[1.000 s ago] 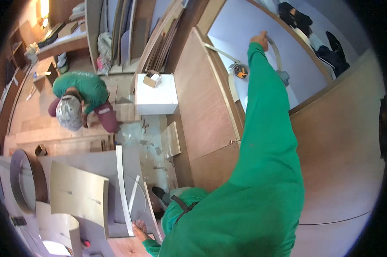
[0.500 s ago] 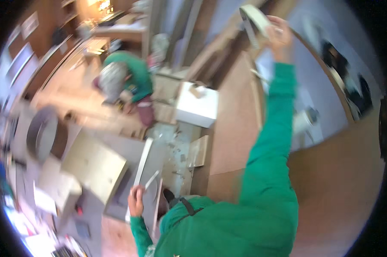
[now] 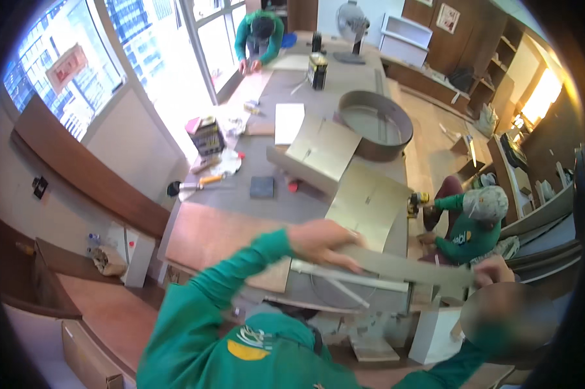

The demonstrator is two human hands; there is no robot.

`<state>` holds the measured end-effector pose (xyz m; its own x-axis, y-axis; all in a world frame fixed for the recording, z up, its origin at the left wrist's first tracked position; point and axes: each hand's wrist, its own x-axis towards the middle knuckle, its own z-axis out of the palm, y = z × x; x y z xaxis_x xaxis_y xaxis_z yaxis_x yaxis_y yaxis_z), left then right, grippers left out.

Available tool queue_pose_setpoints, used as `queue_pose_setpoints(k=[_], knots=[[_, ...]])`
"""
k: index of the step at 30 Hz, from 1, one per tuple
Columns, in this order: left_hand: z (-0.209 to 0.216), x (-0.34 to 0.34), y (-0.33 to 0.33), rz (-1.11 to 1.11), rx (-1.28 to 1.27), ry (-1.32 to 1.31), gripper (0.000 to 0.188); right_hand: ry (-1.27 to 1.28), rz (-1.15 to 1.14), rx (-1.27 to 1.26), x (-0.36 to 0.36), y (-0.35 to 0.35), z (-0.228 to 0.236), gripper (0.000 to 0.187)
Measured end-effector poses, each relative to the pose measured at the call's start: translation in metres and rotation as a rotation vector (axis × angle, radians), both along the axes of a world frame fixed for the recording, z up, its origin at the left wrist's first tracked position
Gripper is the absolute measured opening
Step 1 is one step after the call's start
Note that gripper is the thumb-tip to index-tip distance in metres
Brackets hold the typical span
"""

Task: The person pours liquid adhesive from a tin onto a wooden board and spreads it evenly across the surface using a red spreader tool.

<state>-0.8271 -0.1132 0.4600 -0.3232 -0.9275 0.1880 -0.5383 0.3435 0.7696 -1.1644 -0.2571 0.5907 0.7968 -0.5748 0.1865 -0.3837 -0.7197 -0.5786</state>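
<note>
A flat grey-beige strip [image 3: 415, 267] stretches between my two hands above the near end of the workbench. My left hand [image 3: 325, 243] is closed on its left end, thumb and fingers pinching it. At its other end, my right hand [image 3: 493, 271] is closed on the strip, with the wrist partly lost in a blurred round patch. Below the strip, a long white strip [image 3: 386, 284] and a shorter white piece [image 3: 347, 292] lie on the bench. Just beyond are a pale curved panel [image 3: 370, 202] and a reddish-brown board [image 3: 214, 233].
The grey workbench [image 3: 240, 188] also carries an oval wooden ring [image 3: 378, 146], a dark square block [image 3: 262, 187], tins [image 3: 206, 136] and a fan [image 3: 352, 29]. One co-worker [image 3: 470, 223] crouches at right with a drill; another [image 3: 261, 35] leans over the far end. A white box [image 3: 435, 334] stands near my right.
My view has swung left over the bench. My right hand has come down from its raised position with the looped strip. My left hand has left the long white strip and now grips the grey-beige one.
</note>
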Motion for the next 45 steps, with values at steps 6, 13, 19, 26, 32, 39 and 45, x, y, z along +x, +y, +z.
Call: queue_pose_setpoints(k=[6, 13, 19, 26, 32, 39, 45], knots=[[-0.09, 0.167, 0.178, 0.27, 0.749, 0.121, 0.03, 0.069, 0.023, 0.486, 0.086, -0.01, -0.141, 0.008], [-0.205, 0.341, 0.338, 0.6, 0.991, -0.103, 0.036, -0.081, -0.114, 0.688, 0.251, 0.073, -0.343, 0.016], [-0.338, 0.5, 0.439, 0.701, 0.879, 0.007, 0.025, -0.109, -0.269, 0.654, 0.381, 0.11, -0.534, 0.026], [-0.406, 0.558, 0.397, 1.002, 0.792, 0.273, 0.018, -0.115, -0.757, 0.919, 0.404, 0.07, -0.634, 0.036], [-0.452, 0.575, 0.334, 1.038, 0.663, 0.155, 0.042, -0.313, -0.901, 1.055, 0.377, 0.043, -0.67, 0.035], [-0.486, 0.588, 0.346, 1.24, 0.667, 0.36, 0.044, -0.302, -1.037, 0.979, 0.407, 0.057, -0.663, 0.028], [-0.5, 0.599, 0.349, 1.207, 0.654, 0.306, 0.045, -0.319, -0.988, 0.996, 0.404, 0.042, -0.671, 0.025]])
